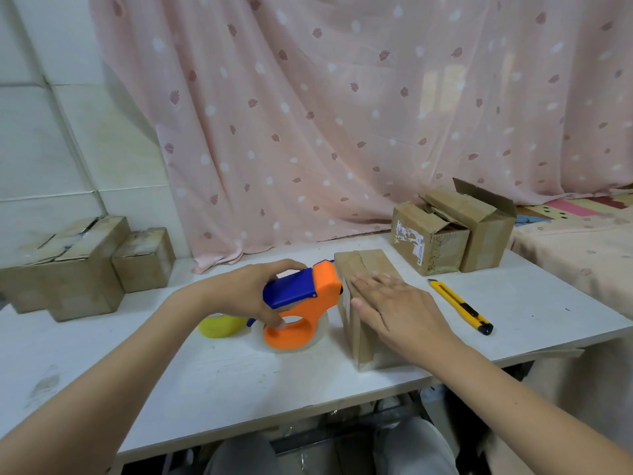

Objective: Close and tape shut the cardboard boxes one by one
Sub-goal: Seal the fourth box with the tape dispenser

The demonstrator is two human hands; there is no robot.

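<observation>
A small closed cardboard box (366,265) stands in the middle of the white table (205,378). My right hand (394,306) lies flat on its top with straight fingers. My left hand (250,293) grips an orange and blue tape dispenser (301,299) with a clear tape roll, its front end touching the box's left side. Two boxes with open flaps (428,241) (479,231) stand at the back right. Two closed boxes (68,265) (144,258) sit at the back left.
A yellow utility knife (459,305) lies on the table to the right of the middle box. A yellow roll (219,325) sits behind the dispenser, partly hidden by my left wrist. A pink curtain (342,114) hangs behind the table, and a bed (582,241) stands at the right.
</observation>
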